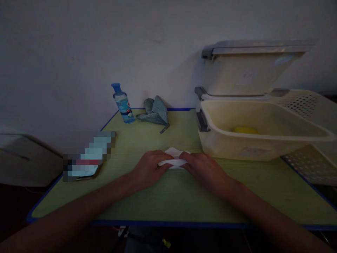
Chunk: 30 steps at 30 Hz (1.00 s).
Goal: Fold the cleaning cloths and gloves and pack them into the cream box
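Observation:
A small folded white tissue or cloth (172, 162) is between my two hands, low over the middle of the table; I cannot tell which material it is. My left hand (151, 168) pinches its left end between thumb and fingers. From the other side, my right hand (201, 168) grips the right end the same way. The ends under my fingers are hidden. Nearest to my right hand is a cream plastic bin (237, 147), its lid (242, 73) raised. Something yellow (246, 130) lies inside it, partly hidden by the front wall.
At the back left of the green table (168, 200) a blue bottle (123, 105) stands beside a crumpled grey-green cloth (155, 110). A phone-like device (91, 158), pixelated, rests by the left edge. Behind the bin, at right, is a perforated white basket (302, 168). A wall closes the back.

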Motion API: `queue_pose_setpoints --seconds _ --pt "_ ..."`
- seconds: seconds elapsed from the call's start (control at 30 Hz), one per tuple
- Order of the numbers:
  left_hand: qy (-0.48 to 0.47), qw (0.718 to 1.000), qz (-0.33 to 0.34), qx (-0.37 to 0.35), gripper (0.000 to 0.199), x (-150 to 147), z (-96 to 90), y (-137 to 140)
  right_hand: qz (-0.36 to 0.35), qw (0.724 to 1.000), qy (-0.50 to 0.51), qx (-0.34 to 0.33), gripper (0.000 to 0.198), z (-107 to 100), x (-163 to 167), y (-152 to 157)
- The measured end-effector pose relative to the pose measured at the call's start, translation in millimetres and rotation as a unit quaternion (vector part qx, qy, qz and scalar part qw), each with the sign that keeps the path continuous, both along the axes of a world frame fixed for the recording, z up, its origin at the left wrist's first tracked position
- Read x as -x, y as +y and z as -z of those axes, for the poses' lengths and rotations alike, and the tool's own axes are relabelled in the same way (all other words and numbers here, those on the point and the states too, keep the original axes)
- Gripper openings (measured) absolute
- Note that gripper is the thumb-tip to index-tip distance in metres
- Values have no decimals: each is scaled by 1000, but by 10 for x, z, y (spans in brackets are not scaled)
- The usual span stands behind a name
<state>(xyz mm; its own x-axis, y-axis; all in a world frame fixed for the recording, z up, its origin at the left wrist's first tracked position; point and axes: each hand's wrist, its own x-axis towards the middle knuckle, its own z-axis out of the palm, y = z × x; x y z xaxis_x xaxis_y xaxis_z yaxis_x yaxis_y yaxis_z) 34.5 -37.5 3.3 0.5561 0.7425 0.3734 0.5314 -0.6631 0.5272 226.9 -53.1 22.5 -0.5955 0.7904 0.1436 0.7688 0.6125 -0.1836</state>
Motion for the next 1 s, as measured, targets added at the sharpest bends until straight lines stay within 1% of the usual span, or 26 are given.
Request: queue_pose_setpoints --seconds 0.07,0.17,0.27,0.37,0.43,0.53,0.6,0.63,0.77,0.87,0.93,1.0 --pt "-15 995 -42 90 19 -10 -18 34 28 998 23 53 10 -32 -22 32" --pt "-50 979 -69 183 21 -16 -14 101 42 993 70 87 7 -48 -50 93" --pt "-88 965 -70 237 25 -13 16 167 44 987 117 100 5 -39 -59 162" --pt "-112 953 -68 273 28 -10 36 243 74 983 134 105 1 -29 -46 221" --pt "-118 945 -67 299 27 -13 36 311 92 979 142 114 1 -25 -33 248" --pt "-119 932 -55 339 24 -33 32 411 102 976 150 122 2 -11 -22 265" --pt "-127 930 -48 341 23 -59 37 445 105 977 149 113 4 10 -21 267" --pt "-135 933 -52 330 22 -75 45 447 107 977 149 105 6 24 -20 266" --pt "-164 945 -101 265 19 -139 97 382 127 980 143 58 10 83 -5 267" --pt "-165 947 -119 248 19 -166 129 337 136 981 133 28 10 105 14 267" --pt "-167 951 -123 229 18 -172 138 329 140 981 135 21 11 106 22 264" --pt "-167 959 -125 190 14 -172 136 331 145 978 148 27 11 100 27 260"
